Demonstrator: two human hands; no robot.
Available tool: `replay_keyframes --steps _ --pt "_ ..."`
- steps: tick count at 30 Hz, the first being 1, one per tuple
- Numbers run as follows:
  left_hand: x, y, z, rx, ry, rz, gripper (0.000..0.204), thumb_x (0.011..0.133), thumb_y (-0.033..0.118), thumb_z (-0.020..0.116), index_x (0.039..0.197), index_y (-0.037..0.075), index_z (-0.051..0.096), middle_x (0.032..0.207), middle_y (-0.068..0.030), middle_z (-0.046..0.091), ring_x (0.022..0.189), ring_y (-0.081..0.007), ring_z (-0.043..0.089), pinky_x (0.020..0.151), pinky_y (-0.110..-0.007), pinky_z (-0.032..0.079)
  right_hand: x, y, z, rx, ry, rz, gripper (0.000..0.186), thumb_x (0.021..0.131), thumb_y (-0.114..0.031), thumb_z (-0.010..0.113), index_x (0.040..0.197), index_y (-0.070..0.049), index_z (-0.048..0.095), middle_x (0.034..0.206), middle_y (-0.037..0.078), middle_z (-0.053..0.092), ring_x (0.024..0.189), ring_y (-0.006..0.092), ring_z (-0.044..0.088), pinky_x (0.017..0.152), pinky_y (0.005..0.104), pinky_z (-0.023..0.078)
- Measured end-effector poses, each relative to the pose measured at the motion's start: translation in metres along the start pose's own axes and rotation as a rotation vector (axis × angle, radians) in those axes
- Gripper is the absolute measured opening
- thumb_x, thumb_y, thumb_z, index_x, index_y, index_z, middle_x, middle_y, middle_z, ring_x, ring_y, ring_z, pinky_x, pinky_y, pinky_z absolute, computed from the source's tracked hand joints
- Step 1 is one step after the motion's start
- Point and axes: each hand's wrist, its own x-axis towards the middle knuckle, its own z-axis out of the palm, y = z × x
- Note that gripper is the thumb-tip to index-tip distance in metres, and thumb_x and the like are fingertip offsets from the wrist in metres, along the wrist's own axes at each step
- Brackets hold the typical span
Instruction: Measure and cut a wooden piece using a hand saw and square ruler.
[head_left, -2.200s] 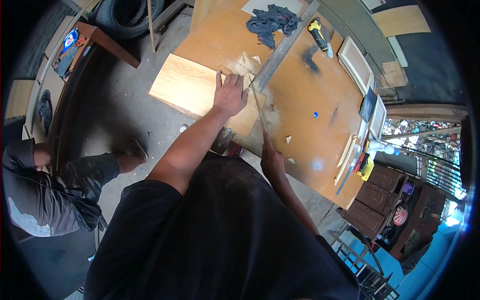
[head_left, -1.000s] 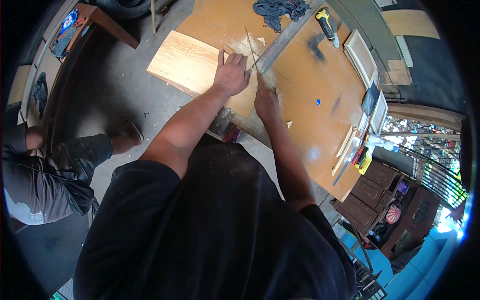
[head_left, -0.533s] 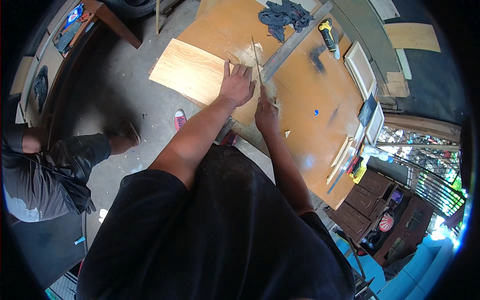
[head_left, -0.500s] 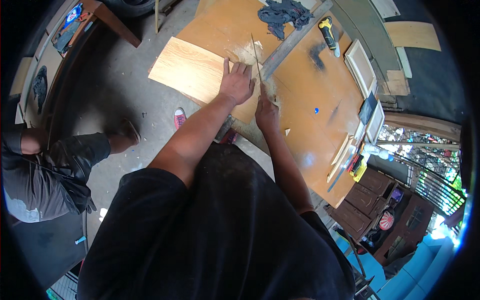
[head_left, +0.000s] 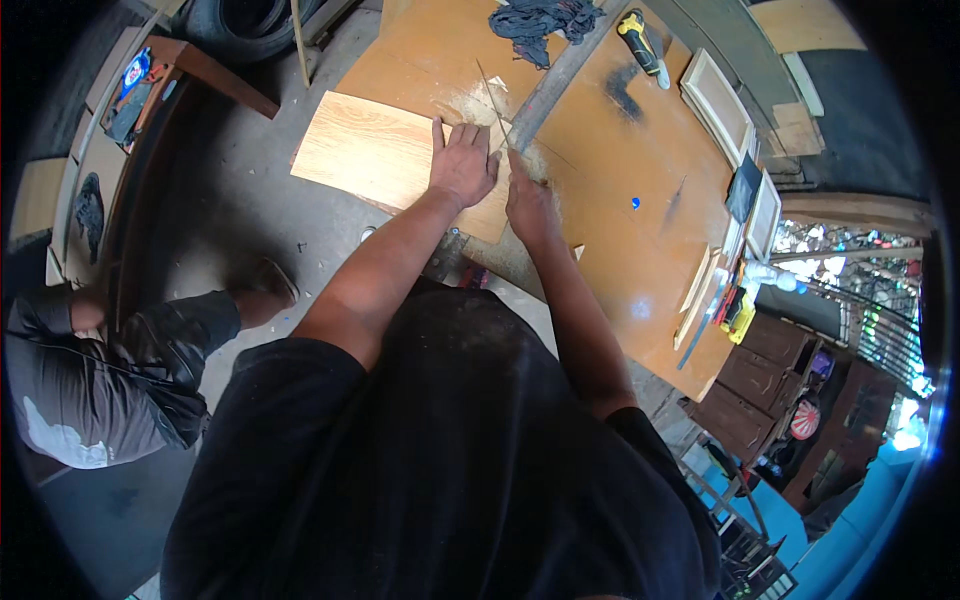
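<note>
A light wood-grained board lies on the orange-brown worktable, jutting past its near left edge. On the board's right part my left hand rests flat, fingers stretched forward and thumb apart. My right hand is closed around the handle of a handsaw, just right of the board. The saw's blade, seen nearly edge-on as a thin line, points away from me along the board's right side. Its handle is mostly hidden by my fingers. Pale sawdust is scattered around the blade.
A long grey bar, a dark cloth and a yellow-black power tool lie on the table's far side. Wooden frames line its right edge. Another person is at left, near a brown bench.
My right hand and the saw have shifted slightly away from me and to the left. My left hand stays pressed on the board. The whole view has turned a little.
</note>
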Motion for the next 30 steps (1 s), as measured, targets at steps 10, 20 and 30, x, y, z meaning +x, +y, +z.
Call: replay_keyframes --steps 10,20,30 --pt "-0.008 -0.008 -0.008 0.007 0.009 -0.053 0.049 0.094 0.035 0.050 0.129 0.000 0.053 0.125 -0.0164 0.057 0.126 -0.0299 0.048 0.118 -0.060 0.013 -0.118 0.001 -0.008 0.045 -0.008 -0.072 0.053 0.096 -0.003 0.045 0.149 -0.010 0.041 0.120 0.034 0.059 0.113 0.0481 0.060 0.095 0.0516 0.048" --pt "-0.005 -0.010 0.000 0.060 0.005 -0.048 0.051 0.095 0.036 0.049 0.132 0.000 0.052 0.128 -0.0160 0.056 0.129 -0.0293 0.046 0.118 -0.060 0.011 -0.069 0.002 -0.015 0.118 -0.021 0.059 0.051 0.096 -0.009 0.046 0.147 -0.014 0.044 0.094 0.036 0.062 0.093 0.0484 0.064 0.086 0.0535 0.050" --pt "-0.001 -0.001 0.001 0.027 -0.012 0.012 0.051 0.094 0.035 0.050 0.131 0.000 0.053 0.124 -0.0138 0.057 0.126 -0.0277 0.048 0.117 -0.062 0.010 -0.012 0.007 0.001 0.079 0.070 -0.028 0.051 0.096 -0.007 0.046 0.147 -0.011 0.044 0.101 0.035 0.063 0.100 0.0491 0.062 0.092 0.0538 0.048"
